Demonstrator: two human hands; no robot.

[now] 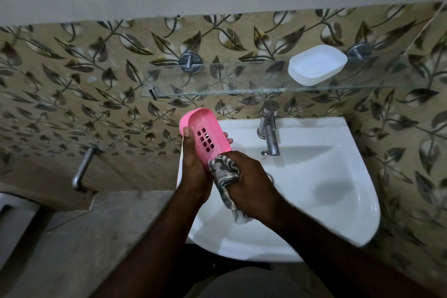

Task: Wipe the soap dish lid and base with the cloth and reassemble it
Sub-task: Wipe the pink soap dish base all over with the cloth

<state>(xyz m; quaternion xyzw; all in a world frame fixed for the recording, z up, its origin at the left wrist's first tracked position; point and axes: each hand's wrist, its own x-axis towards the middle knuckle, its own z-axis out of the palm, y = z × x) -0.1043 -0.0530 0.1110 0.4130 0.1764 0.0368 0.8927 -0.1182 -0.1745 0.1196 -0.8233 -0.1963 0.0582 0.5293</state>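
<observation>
While the left hand (193, 167) is holding the pink soap dish part (205, 135), the right hand (254, 189) is pressing the cloth (222, 169) against its near end.
Both hands are curling tight round their things, over the sink (326, 189). The white soap dish part (316, 64) is sitting on the glass shelf (217, 80), well above the right hand.
</observation>
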